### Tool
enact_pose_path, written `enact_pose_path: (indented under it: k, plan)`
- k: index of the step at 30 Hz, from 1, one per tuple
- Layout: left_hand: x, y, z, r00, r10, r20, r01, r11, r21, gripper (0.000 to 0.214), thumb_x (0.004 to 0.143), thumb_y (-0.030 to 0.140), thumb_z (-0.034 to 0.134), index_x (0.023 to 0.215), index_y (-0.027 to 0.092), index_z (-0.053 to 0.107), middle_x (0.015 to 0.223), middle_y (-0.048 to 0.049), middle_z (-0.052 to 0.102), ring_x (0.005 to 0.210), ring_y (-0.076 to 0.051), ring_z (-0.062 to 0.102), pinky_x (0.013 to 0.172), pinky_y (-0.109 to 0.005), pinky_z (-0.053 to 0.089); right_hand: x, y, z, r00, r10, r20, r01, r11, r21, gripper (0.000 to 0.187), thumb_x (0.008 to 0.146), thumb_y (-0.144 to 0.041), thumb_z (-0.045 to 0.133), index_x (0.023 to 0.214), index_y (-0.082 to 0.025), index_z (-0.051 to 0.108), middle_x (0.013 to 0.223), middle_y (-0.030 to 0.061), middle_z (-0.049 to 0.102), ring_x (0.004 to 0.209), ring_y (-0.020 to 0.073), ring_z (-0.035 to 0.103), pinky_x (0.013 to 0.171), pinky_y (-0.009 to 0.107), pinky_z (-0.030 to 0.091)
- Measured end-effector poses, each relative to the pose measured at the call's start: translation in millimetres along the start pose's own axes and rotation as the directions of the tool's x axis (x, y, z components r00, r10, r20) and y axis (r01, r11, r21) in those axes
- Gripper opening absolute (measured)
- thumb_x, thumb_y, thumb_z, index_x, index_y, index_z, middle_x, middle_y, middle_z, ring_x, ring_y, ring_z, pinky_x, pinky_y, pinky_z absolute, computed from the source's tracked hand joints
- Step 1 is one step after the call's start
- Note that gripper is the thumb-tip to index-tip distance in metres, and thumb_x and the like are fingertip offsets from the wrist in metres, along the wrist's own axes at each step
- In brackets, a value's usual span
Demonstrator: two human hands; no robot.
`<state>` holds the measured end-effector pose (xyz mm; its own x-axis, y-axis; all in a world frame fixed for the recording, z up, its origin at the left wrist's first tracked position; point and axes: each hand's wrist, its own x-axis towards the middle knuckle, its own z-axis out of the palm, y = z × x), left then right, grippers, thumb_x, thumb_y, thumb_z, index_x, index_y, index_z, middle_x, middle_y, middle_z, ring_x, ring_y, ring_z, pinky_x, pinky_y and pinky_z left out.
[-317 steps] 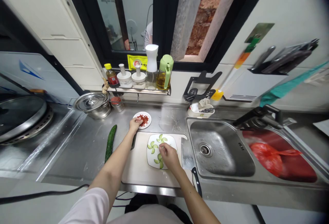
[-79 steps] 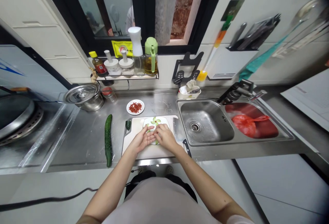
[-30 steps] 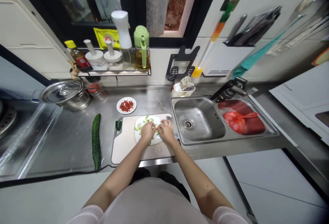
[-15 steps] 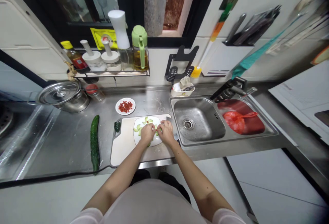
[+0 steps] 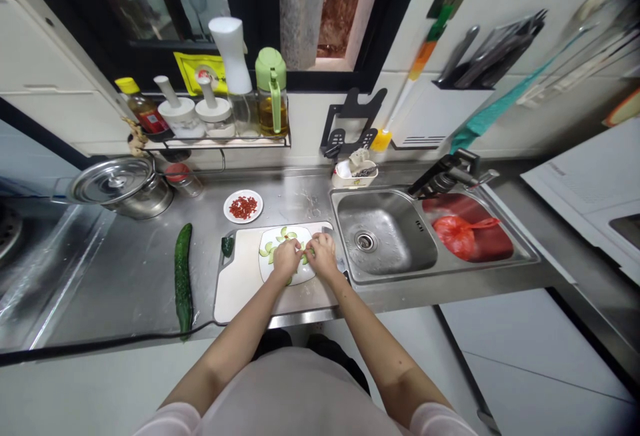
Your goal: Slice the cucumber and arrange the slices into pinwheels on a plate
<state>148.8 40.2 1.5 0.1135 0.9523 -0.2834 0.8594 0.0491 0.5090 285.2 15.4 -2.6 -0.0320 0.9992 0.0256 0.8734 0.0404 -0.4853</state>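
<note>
Left hand [image 5: 286, 259]: palm down over the middle of the white plate [image 5: 266, 269], its fingers [image 5: 295, 248] curled towards the right hand
Right hand [image 5: 323, 257]: palm down over the plate's right half, fingertips meeting the left hand's; the two sit close, likely because the pieces under them are small and thin
Grip: both sets of fingers bend down onto the slices, but I cannot tell whether either one pinches a slice or only presses on it
Cucumber slices [image 5: 271, 249]: on the plate, fanned along its far and left rim; about six show, and the hands hide the rest
Plate: one, lying flat on the cutting board [image 5: 240, 293], directly in front of the body, so both hands reach it with bent elbows
Cutting board: one, on the steel desk [image 5: 125, 276], its right edge beside the sink [image 5: 385, 239]
Whole cucumber [image 5: 183, 279]: one, uncut, lying lengthwise on the desk left of the board, apart from it
Cucumber end [image 5: 228, 245]: one dark stub at the board's far left corner, clear of the plate
Chilli dish [image 5: 243, 207]: one small white dish of red pieces, behind the board
Pot [image 5: 120, 186]: one, lidded, at the far left
Shelf [image 5: 215, 144]: five containers in a row above the desk
Red bag [image 5: 460, 236]: one, in the right-hand basin
</note>
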Motion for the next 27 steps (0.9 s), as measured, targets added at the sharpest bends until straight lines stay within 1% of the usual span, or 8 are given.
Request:
enact_pose_path:
  k: [3,6,13,17,21,27]
  plan:
    - [0.4,-0.1,-2.0,1.0,-0.01,0.011,0.011,0.999,-0.034,0.012,0.081,0.025,0.06,0.092,0.021,0.063,0.092,-0.0041,0.068,0.089,-0.018,0.062,0.077,-0.027,0.04,0.0,-0.4,-2.4,1.0,0.004,-0.015,-0.004,1.0,0.012,0.01,0.082,-0.021,0.055,0.085,-0.021,0.065,0.12,0.0077,0.05,0.119,0.0262,0.032,0.099,0.039,0.028]
    - [0.2,-0.8,-6.5,1.0,-0.022,-0.001,0.022,0.996,-0.084,0.011,0.082,0.025,0.06,0.091,0.021,0.064,0.09,-0.0033,0.068,0.085,-0.017,0.062,0.075,-0.026,0.042,-0.1,0.5,-6.4,0.997,0.015,-0.072,-0.011,0.999,0.045,0.013,0.083,-0.022,0.053,0.087,-0.021,0.065,0.118,0.0082,0.051,0.118,0.0265,0.034,0.099,0.04,0.028]
    - [-5.9,-9.2,-26.3,0.991,-0.077,-0.11,0.054,0.978,-0.202,0.011,0.081,0.026,0.059,0.088,0.021,0.066,0.08,-0.0005,0.066,0.079,-0.015,0.06,0.07,-0.024,0.042,0.3,0.3,-24.5,0.969,0.046,-0.243,-0.014,0.991,0.132,0.017,0.082,-0.023,0.051,0.09,-0.02,0.066,0.115,0.0089,0.052,0.115,0.0257,0.036,0.101,0.039,0.028]
    - [-13.2,-21.6,-39.0,0.981,-0.126,-0.146,0.084,0.96,-0.266,0.012,0.081,0.03,0.059,0.088,0.022,0.065,0.077,0.0019,0.065,0.074,-0.012,0.059,0.067,-0.022,0.04,-4.3,-3.4,-35.2,0.952,0.047,-0.301,-0.001,0.988,0.153,0.017,0.084,-0.024,0.051,0.089,-0.019,0.065,0.113,0.0101,0.052,0.115,0.0262,0.036,0.102,0.04,0.028]
    - [-22.9,-38.0,-51.2,0.972,-0.154,-0.178,0.089,0.94,-0.328,0.013,0.08,0.032,0.059,0.088,0.022,0.064,0.073,0.0029,0.063,0.07,-0.012,0.058,0.065,-0.021,0.039,-19.0,-10.2,-41.3,0.942,0.026,-0.336,0.035,0.984,0.175,0.015,0.084,-0.026,0.051,0.086,-0.02,0.065,0.109,0.0097,0.054,0.113,0.0257,0.039,0.101,0.041,0.03]
    - [-35.4,-64.1,-75.7,0.952,-0.186,-0.244,0.094,0.933,-0.346,0.015,0.079,0.033,0.058,0.087,0.022,0.065,0.071,0.0023,0.062,0.067,-0.013,0.057,0.063,-0.021,0.039,-51.4,-21.4,-36.4,0.947,-0.037,-0.32,0.103,0.976,0.191,0.016,0.085,-0.026,0.049,0.083,-0.022,0.064,0.105,0.0081,0.056,0.11,0.0249,0.043,0.099,0.041,0.033]
